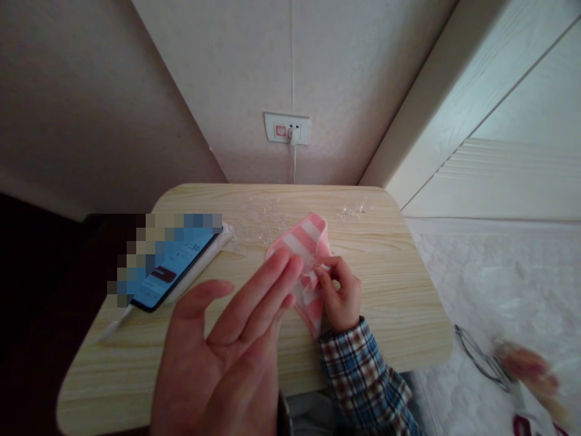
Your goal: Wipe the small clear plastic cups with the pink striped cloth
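My left hand [236, 345] is large in the foreground, palm toward the camera, its thumb apart and fingers stretched out; nothing shows in it. Its fingertips overlap the view of a pink-and-white striped cloth [301, 238], and whether they touch it is unclear. My right hand [338, 293], in a plaid cuff, is pinched over the cloth's right side. A small pale thing shows at those fingertips, too small to name. The cloth lies on a light wooden table [390, 303]. Small clear pieces [261, 221] are scattered behind it, with more [356, 210] to the right.
A lit phone [175, 266] rests on a white object at the table's left. Behind the table, a plug sits in a wall socket [287, 128]. To the right, glasses [483, 357] lie on white quilted bedding [436, 260], beside another person's blurred hand [529, 366].
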The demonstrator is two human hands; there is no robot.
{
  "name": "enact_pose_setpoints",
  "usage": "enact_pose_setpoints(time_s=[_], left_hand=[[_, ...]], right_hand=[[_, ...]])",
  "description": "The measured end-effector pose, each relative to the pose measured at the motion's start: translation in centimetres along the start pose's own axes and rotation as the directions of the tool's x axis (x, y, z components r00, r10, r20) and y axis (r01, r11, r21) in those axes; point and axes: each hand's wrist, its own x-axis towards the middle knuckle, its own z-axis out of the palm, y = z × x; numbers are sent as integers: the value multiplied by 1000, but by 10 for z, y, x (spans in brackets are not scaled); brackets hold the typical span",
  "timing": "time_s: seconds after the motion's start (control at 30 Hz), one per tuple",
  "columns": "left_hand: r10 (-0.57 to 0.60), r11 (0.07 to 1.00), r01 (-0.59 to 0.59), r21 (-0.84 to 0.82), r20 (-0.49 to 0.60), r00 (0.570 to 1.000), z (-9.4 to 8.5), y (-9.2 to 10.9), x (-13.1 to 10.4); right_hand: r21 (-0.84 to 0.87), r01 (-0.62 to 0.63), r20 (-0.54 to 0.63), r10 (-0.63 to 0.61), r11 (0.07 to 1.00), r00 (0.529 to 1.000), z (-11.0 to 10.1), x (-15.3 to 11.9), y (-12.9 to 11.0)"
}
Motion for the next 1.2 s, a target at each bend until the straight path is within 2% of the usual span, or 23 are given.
enact_pose_setpoints(time_s=[0.07, 0.13, 0.27, 0.37, 0.4, 0.5, 0.6, 0.7, 0.9, 1.07, 1.2], left_hand=[[-28, 994, 31, -108, 32, 999, 19, 10, 14], [-56, 991, 59, -119, 27, 998, 27, 14, 18], [-84, 990, 86, -109, 27, 996, 26, 7, 16], [-52, 996, 53, -72, 22, 998, 22, -11, 22], [-15, 1000, 15, -24, 4, 1000, 21, -20, 26], [27, 959, -69, 274, 155, 988, 14, -52, 40], [-30, 844, -171, 508, 363, 931, 7, -80, 49], [29, 742, -288, 606, 400, 916, 2, -94, 50], [49, 697, -290, 656, 360, 932, -5, -94, 52], [-13, 726, -302, 618, 451, 892, -4, -91, 53], [-22, 753, -299, 586, 476, 879, -3, -90, 54]], right_hand=[[1, -2, -4, 2, 1000, 1000, 0, 0, 0], [1, -1, 1, 1, 1000, 1000, 0, 1, 0], [0, -4, 0, 4, 1000, 1000, 0, 1, -1], [28, -17, -5, 18, 999, 1000, 0, 1, 0], [49, -25, -12, 26, 998, 1000, 0, 1, 0], [151, -63, -18, 66, 987, 998, 0, 3, 2], [218, -83, -33, 92, 972, 995, -1, 4, 2], [188, -53, -59, 65, 981, 996, -1, 3, 1], [121, -11, -18, 13, 993, 1000, 0, -1, -2], [101, 8, -35, -4, 995, 999, -1, -2, -2], [101, 16, -53, -10, 995, 999, -1, -3, -3]])
